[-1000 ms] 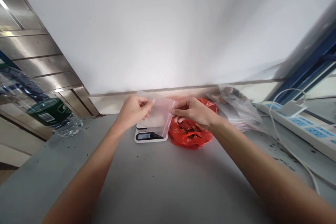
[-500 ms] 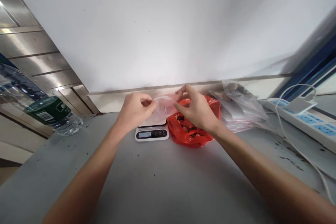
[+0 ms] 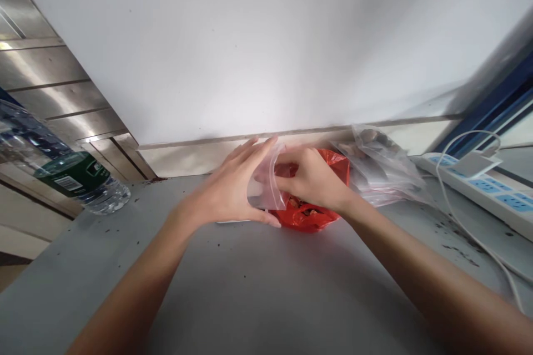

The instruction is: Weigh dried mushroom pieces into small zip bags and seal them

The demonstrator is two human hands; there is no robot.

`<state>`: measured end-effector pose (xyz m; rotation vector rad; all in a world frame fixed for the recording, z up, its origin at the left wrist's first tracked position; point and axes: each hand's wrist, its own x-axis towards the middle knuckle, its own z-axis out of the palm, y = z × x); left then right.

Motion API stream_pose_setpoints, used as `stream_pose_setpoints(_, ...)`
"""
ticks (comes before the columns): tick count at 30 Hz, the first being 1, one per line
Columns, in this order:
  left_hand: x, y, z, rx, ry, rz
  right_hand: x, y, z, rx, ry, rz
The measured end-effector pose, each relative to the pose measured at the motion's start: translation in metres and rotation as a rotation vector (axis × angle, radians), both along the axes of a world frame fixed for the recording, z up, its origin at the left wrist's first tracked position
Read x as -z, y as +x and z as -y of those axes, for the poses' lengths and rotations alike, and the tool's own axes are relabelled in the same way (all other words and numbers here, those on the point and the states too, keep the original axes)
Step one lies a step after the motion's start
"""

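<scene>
A clear plastic bag [image 3: 275,186] hangs between my two hands, above the scale. My left hand [image 3: 233,186] has its fingers spread wide around the bag's left side, palm turned toward it. My right hand [image 3: 310,177] pinches the bag's right side with closed fingers. Behind my left hand the white scale [image 3: 233,222] is almost fully hidden; only its front edge shows. An open red bag [image 3: 308,219] with brown pieces inside lies under my right hand.
Filled clear bags [image 3: 381,169] lie right of the red bag. Further right is a white power strip [image 3: 495,191] with a plug and a white cable [image 3: 478,238]. A large water bottle [image 3: 75,177] stands at the left. A white wall rises behind the table.
My left hand has let go of its pinch and spread its fingers, moving right over the scale and covering its display. The clear bag now hangs more upright near my right hand.
</scene>
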<state>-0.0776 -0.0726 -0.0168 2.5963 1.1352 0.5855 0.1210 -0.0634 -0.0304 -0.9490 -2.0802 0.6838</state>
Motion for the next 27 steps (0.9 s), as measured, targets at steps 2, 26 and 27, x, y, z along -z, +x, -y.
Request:
stream_pose_setpoints(2,0.003,0.001,0.0,-0.037,-0.037,0.035,-0.001,-0.001,0.001,-0.004,0.02,0.0)
stream_pose_setpoints(26,0.007,-0.002,-0.006,-0.154,-0.097,0.045,0.026,0.043,-0.032,0.159,-0.323,0.681)
stream_pose_setpoints(27,0.007,-0.003,-0.006,-0.154,-0.089,0.043,0.028,0.043,-0.033,0.147,-0.311,0.66)
